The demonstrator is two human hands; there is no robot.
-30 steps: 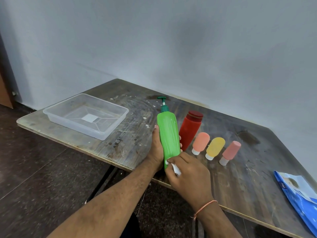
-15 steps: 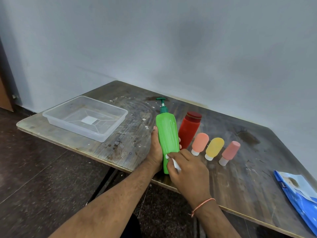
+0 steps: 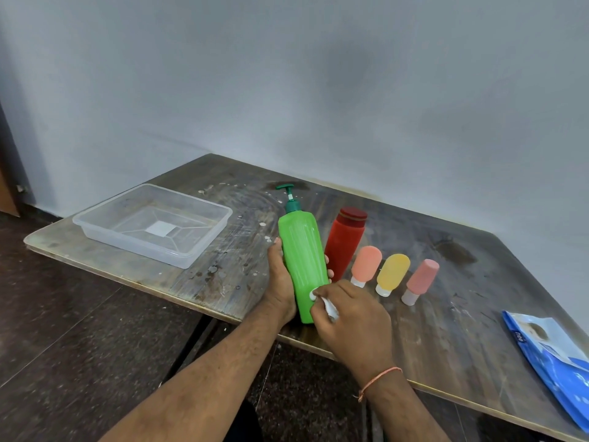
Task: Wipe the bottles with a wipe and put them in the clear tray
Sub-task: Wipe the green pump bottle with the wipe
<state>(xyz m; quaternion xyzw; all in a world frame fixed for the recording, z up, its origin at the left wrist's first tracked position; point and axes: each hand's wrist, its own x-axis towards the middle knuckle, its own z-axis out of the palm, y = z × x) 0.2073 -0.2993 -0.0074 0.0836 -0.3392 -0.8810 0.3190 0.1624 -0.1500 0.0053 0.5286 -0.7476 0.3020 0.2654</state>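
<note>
Head view: wiping step under way on the first bottle. Left hand (image 3: 280,282) wrapped round the green pump bottle (image 3: 302,266), thumb up its left flank, fingertips just peeking out on the far side, holding it tilted with its base near the table's (image 3: 478,330) front edge. Right hand (image 3: 350,317) curled on a small white wipe (image 3: 322,301), pinching it and pressing it against the bottle's lower right side.

At about 10 o'clock from the hands, well apart: the clear tray (image 3: 204,260), nothing in it (so no bottle finished yet, by the look of things). At 1 to 2 o'clock, a row lying on the tabletop: red bottle (image 3: 345,244) just beside the green one, then a peach squeeze tube (image 3: 366,264), a yellow squeeze tube (image 3: 392,272) and a pink squeeze tube (image 3: 422,279), caps toward the front edge. At 3 o'clock, near the right edge, a blue wipe packet (image 3: 557,358).

Probably next: carrying the wipe up the body toward the pump neck, turning the bottle in the left grip to reach the hidden side, then moving it over to the tray. Needs a firm left hold, since a smooth damp bottle may slip.
</note>
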